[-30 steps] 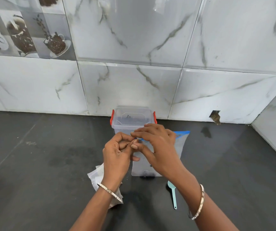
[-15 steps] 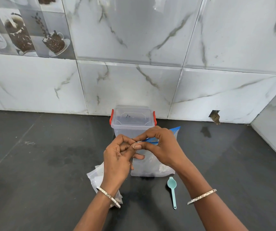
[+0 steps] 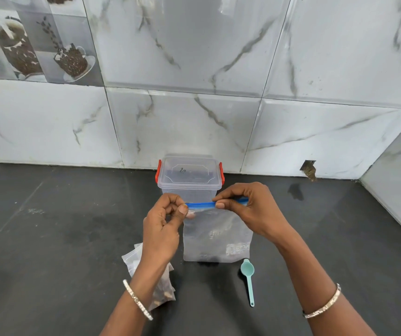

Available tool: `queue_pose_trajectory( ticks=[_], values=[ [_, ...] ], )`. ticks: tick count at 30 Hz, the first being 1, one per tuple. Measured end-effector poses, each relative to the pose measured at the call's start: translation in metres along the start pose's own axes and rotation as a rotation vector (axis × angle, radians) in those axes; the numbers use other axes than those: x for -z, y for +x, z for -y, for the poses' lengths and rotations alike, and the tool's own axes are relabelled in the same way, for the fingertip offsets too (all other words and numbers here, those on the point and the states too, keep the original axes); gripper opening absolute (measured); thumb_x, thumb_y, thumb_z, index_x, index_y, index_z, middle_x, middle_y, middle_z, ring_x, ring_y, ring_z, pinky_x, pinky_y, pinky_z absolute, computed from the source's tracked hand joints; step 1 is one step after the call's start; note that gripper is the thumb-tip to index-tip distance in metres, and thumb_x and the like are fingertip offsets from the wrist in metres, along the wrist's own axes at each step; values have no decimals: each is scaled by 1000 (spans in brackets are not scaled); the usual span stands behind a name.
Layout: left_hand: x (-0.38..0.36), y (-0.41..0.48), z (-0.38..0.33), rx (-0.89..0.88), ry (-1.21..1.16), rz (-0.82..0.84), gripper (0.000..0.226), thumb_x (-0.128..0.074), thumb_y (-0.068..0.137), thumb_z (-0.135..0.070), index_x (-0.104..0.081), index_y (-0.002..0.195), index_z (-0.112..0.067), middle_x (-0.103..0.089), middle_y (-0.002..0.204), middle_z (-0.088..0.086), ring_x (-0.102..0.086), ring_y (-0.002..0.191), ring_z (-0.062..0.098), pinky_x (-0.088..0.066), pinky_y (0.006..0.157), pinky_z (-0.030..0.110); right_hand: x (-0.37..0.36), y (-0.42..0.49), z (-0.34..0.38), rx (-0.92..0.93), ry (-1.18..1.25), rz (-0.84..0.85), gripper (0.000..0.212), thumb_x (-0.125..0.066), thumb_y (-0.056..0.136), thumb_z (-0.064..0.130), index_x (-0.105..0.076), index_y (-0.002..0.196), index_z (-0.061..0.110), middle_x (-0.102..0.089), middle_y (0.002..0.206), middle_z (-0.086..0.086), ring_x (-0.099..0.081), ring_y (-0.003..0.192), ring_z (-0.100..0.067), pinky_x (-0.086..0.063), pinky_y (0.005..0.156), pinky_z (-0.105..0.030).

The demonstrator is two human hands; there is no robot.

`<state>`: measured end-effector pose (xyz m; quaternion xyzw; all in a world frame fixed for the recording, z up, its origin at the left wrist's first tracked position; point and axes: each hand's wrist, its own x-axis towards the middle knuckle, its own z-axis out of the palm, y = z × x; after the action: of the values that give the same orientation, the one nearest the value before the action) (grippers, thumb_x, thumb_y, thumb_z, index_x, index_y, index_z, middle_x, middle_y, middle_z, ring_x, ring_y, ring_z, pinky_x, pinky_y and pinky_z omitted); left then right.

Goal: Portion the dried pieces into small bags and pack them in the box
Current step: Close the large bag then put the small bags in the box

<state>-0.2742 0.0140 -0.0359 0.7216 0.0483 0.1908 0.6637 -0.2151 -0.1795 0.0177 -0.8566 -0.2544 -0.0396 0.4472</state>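
Observation:
A clear zip bag (image 3: 216, 236) with a blue seal strip stands upright on the black counter, dark dried pieces at its bottom. My left hand (image 3: 164, 226) pinches the strip's left end. My right hand (image 3: 248, 209) pinches the strip further right, thumb in front. Behind the bag stands a clear plastic box (image 3: 189, 178) with red side clips and its lid on. Small clear bags (image 3: 160, 284) holding dried pieces lie under my left wrist, partly hidden. A teal spoon (image 3: 249, 280) lies to the bag's right.
The black counter (image 3: 49, 238) runs to a marble-tiled wall right behind the box. A side wall closes the right edge. A small hole in the wall (image 3: 308, 168) sits low at the right.
The bag's top was bunched between both hands; now the blue strip is stretched flat and level. My right hand has slid to the right along it.

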Motion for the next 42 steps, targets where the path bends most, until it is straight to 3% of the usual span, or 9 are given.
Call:
queue_pose_trajectory(
  ticks=[7, 15, 20, 26, 29, 33, 37, 39, 42],
  values=[
    [10, 6, 13, 56, -75, -19, 8, -59, 101, -7, -59, 94, -7, -68, 82, 22, -74, 76, 23, -49, 81, 40, 30, -3, -23, -96, -15, -53, 9, -80, 79, 17, -80, 87, 21, -76, 80, 14, -69, 80, -2, -53, 81, -20],
    [7, 16, 20, -70, 84, -61, 8, -59, 101, -10, -60, 94, -13, -68, 81, 11, -65, 78, 32, -52, 73, 36, 42, -1, -36, -166, 67, -79, 9, -79, 80, 18, -80, 89, 16, -77, 82, 6, -71, 81, -9, -57, 84, -29],
    [7, 18, 23, 22, 9, -34, 6, -56, 104, -20, -62, 104, -21, -68, 82, -3, -62, 72, 12, -51, 76, 35, 34, -4, -43, -201, 243, -146, 14, -77, 83, 17, -78, 96, 14, -77, 87, 0, -71, 82, -10, -53, 81, -25],
    [11, -9, 36, 148, -115, 128, 37, -58, 99, -39, -47, 134, -34, -77, 105, 2, -69, 101, 15, -49, 97, 35, 23, -25, -57, -301, 509, -283, 34, -69, 87, 31, -68, 119, 20, -75, 106, -6, -71, 94, -21, -50, 98, -36],
    [4, -23, 38, 217, -165, 148, 42, -63, 97, -32, -45, 135, -35, -77, 105, 4, -72, 106, 14, -52, 92, 26, 4, -41, -64, -343, 599, -275, 41, -68, 86, 28, -62, 125, 17, -74, 109, -7, -70, 100, -24, -50, 97, -40],
    [-5, -28, 42, 211, -228, 49, 43, -59, 99, -28, -42, 137, -37, -78, 97, 8, -71, 101, 13, -50, 97, 27, -25, -61, -71, -405, 716, -284, 41, -68, 87, 16, -59, 126, 15, -76, 101, -11, -71, 98, -21, -53, 88, -32],
    [-9, -32, 41, 188, -227, 3, 51, -58, 95, -38, -34, 138, -51, -74, 91, 15, -64, 91, 10, -46, 88, 19, -40, -68, -71, -419, 789, -405, 52, -72, 85, 8, -52, 133, 17, -75, 92, -20, -72, 91, -24, -55, 79, -24],
    [-9, -35, 40, 182, -248, 50, 53, -62, 94, -36, -37, 139, -48, -77, 95, 10, -69, 99, 6, -48, 88, 14, -43, -70, -72, -403, 778, -454, 55, -72, 84, 7, -50, 134, 17, -75, 90, -20, -72, 89, -22, -54, 82, -24],
    [-4, -36, 45, 164, -193, 149, 37, -68, 95, -26, -57, 130, -36, -77, 101, 12, -72, 105, 18, -51, 91, 20, -42, -71, -74, -398, 768, -483, 49, -70, 86, 9, -48, 129, 16, -75, 89, -19, -72, 89, -24, -52, 90, -31]
  ],
)
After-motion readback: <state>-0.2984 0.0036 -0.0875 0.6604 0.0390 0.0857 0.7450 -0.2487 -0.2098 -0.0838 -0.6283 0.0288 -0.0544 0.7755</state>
